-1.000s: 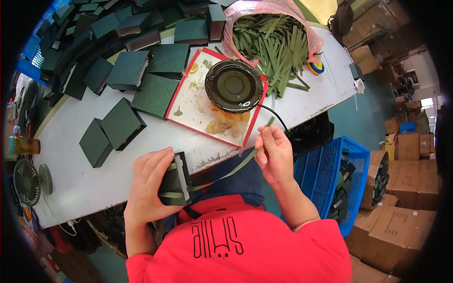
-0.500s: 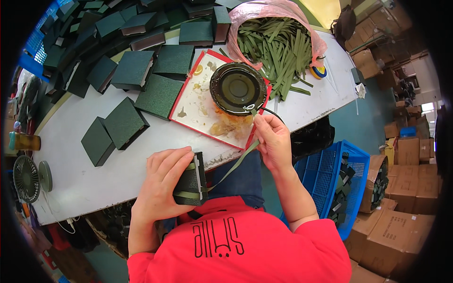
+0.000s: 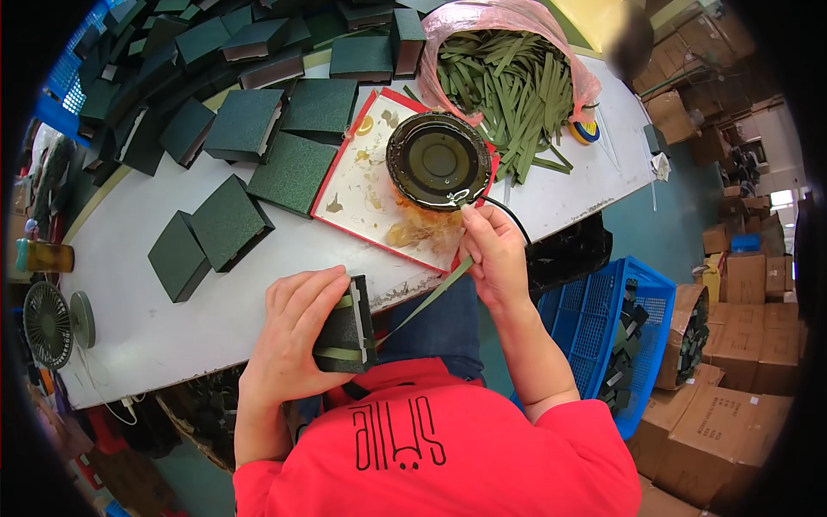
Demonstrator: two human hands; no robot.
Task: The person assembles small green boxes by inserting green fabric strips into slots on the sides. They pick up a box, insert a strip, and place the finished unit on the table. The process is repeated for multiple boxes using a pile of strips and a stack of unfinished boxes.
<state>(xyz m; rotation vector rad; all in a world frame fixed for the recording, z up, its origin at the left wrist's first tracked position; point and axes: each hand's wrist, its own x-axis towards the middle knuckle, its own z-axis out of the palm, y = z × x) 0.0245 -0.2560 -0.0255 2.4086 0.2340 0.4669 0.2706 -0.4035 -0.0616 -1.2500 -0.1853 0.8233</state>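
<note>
My left hand [image 3: 297, 323] is closed around a small dark green box [image 3: 343, 330] just off the table's front edge. A flat green ribbon [image 3: 433, 295] runs from the box's open side up to my right hand [image 3: 497, 254]. Thumb and fingers of that hand pinch the ribbon near its end, at the front rim of a round black pot [image 3: 438, 164]. Dark, shiny liquid lies in the pot. The ribbon's tip is mostly hidden by my fingertips. Under the pot is a white board with red edges [image 3: 345, 191], stained with amber drips.
Several dark green boxes [image 3: 231, 222] cover the left and back of the white table [image 3: 129, 327]. A pink plastic bag [image 3: 581, 82] of green ribbons stands behind the pot. Further round are a tape roll [image 3: 586, 131], a small fan [image 3: 49, 323], a blue crate [image 3: 642, 319] and cartons [image 3: 724, 422].
My right hand has shifted slightly, and the ribbon's tip, seen earlier at the pot's rim, is now mostly covered by the fingers. The left hand keeps its hold on the box.
</note>
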